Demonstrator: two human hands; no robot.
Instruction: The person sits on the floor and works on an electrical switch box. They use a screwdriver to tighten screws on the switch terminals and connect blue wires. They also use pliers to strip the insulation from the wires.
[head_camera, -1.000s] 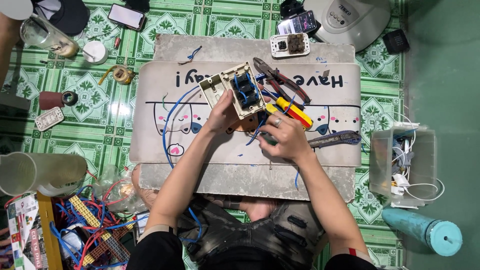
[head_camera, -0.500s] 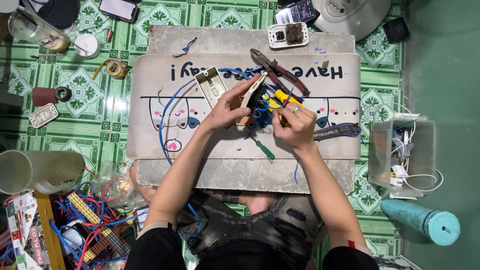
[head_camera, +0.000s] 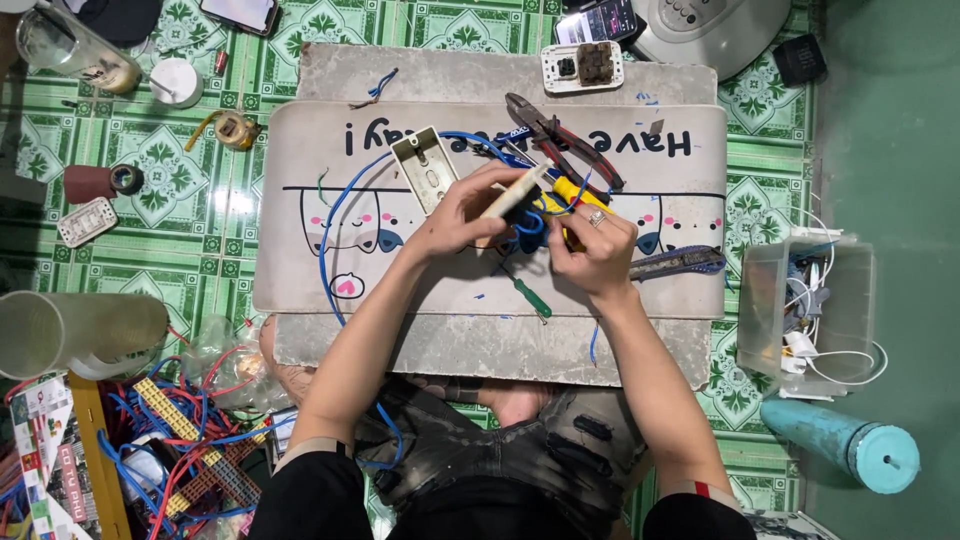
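The scene is evenly and brightly lit from above, with no strong single beam. Shadows are soft and short: a faint one lies under the left hand (head_camera: 462, 208) and the right hand (head_camera: 590, 245) on the pale mat (head_camera: 300, 270). The glossy green tiles (head_camera: 190, 215) throw back a white glare patch just left of the mat, and the clear cylinder (head_camera: 80, 330) shows dull reflections. Focus is sharp across the centre; fine wires and tools read clearly. The hands show slight motion blur at the fingers. The wide lens bends straight lines near the edges, and the right-hand floor (head_camera: 890, 150) looks darker and flatter.
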